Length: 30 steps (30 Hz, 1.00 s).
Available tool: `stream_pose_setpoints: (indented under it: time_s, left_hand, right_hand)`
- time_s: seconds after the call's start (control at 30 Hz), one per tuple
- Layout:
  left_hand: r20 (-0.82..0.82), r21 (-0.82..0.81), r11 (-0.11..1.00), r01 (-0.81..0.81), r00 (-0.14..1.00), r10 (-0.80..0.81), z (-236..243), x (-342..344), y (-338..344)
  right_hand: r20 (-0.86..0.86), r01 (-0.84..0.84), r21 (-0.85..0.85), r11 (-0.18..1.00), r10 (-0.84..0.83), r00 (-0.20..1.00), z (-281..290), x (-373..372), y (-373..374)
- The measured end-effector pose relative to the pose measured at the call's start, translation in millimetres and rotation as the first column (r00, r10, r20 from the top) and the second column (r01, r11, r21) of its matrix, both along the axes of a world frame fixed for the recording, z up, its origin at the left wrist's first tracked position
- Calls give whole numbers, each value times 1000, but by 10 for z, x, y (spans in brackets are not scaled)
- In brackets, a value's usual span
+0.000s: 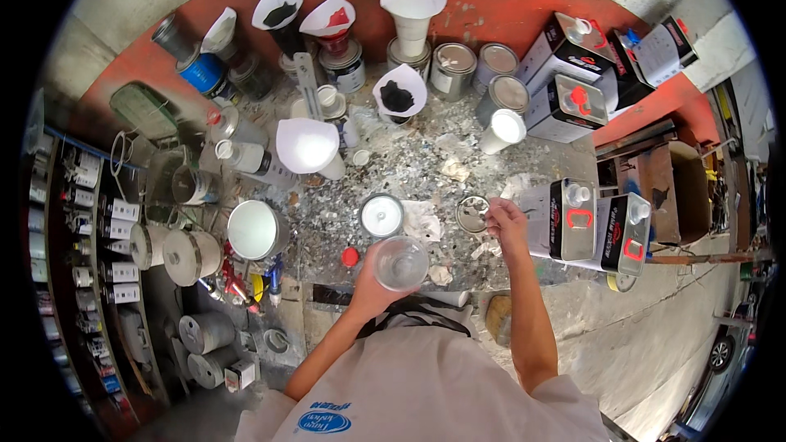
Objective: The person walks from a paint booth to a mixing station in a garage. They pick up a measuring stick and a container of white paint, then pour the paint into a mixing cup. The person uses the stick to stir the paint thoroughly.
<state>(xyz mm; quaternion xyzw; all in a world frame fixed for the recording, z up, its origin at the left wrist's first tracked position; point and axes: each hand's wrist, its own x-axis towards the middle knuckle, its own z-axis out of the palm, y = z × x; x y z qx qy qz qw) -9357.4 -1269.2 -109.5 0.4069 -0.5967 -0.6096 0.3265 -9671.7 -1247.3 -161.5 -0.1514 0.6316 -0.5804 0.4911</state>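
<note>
Now my left hand (372, 282) grips a clear cup (400, 263) upright, just below the white-lidded can (381, 215); right fingers (494, 214) pinch a small tin lid (473, 214) beside it.

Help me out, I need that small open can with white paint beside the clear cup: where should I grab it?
Grip the white paint can around its round side wall, coming from the near bench edge. Its top is open, so a grasp from above risks dipping fingers; the left hand holding the clear cup is nearest.

Bright, even daylight, sharp centre (fisheye-bent, black-vignetted edges)
</note>
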Motion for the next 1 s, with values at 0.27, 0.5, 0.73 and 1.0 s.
stream_pose_setpoints:
  time_s: [0.27,0.5,0.73,1.0]
  left_hand:
    - [12,-56,997,-60,998,61,-8,-154,-182]
    - [92,-21,997,69,994,-66,126,-50,-106]
    - [7,32,998,-50,999,50,55,128,85]
    - [102,-3,981,-193,976,193,44,552,-42]
  right_hand:
    - [9,20,80,997,-20,1000,-131,98,319]
    - [-254,-183,-60,981,162,954,497,303,-450]
    - [-870,-651,-183,737,187,456,1367,1335,-1867]
    - [-914,-588,-92,803,167,371,1250,1756,-2433]
